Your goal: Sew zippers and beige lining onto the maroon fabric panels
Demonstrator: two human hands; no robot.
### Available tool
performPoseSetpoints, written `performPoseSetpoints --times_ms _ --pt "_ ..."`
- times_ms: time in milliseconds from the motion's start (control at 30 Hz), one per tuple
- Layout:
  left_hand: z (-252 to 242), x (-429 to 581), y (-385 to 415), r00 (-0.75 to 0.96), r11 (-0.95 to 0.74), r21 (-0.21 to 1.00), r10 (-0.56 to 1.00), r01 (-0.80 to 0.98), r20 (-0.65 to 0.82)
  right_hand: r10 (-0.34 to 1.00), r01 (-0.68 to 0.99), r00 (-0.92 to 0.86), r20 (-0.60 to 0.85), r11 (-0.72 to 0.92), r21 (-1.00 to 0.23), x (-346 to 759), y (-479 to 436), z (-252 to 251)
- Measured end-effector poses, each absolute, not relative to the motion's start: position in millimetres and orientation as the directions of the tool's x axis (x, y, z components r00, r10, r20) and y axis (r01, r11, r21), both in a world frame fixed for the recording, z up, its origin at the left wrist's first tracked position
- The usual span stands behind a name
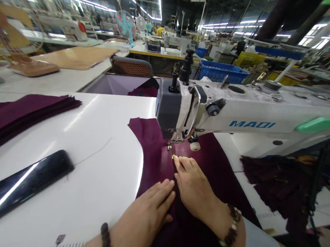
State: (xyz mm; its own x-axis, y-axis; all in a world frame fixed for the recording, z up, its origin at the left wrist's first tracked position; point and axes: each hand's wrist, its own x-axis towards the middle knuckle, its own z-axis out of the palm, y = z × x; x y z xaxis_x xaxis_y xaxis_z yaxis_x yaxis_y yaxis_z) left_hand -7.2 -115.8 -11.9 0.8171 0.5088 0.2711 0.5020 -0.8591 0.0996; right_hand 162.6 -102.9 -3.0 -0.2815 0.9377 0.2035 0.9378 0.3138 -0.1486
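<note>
A dark maroon fabric piece (210, 161) lies on the white table under the needle of a white sewing machine (238, 114). My left hand (151, 206) lies flat on the fabric, fingers stretched out and pressed together, just left of a seam line. My right hand (194, 187) rests flat on the fabric beside it, fingertips reaching to a small gold zipper pull (173, 157) right in front of the presser foot (172, 145). Both wrists wear bead bracelets.
A black phone (27, 184) lies on the white table (92, 144) at left. A stack of maroon fabric pieces (21, 112) sits at far left. More dark fabric (275, 183) hangs at right under the machine arm. A blue crate (220, 71) and a chair back (132, 65) stand behind.
</note>
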Motion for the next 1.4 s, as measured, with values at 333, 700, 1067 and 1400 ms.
performPoseSetpoints --times_ms 333,700,1067,1400 --pt "-14.4 -2.9 -89.7 0.841 -0.867 0.035 0.491 0.497 0.228 0.948 0.944 -0.246 0.203 0.282 -0.17 159.9 -75.8 -2.4" --pt "-9.4 -3.0 -75.5 0.844 -0.868 0.088 0.495 0.488 0.206 0.92 0.917 -0.325 0.22 0.363 -0.165 169.7 -53.5 -2.6" --pt "-6.8 -11.6 -99.8 0.819 -0.847 0.039 0.524 0.531 0.233 0.929 0.919 -0.357 0.097 0.368 -0.143 184.7 -121.1 -1.8" --pt "-3.8 -6.6 -115.1 0.852 -0.868 -0.059 0.468 0.493 0.234 0.898 0.889 -0.439 0.024 0.438 -0.131 193.0 -115.4 0.7"
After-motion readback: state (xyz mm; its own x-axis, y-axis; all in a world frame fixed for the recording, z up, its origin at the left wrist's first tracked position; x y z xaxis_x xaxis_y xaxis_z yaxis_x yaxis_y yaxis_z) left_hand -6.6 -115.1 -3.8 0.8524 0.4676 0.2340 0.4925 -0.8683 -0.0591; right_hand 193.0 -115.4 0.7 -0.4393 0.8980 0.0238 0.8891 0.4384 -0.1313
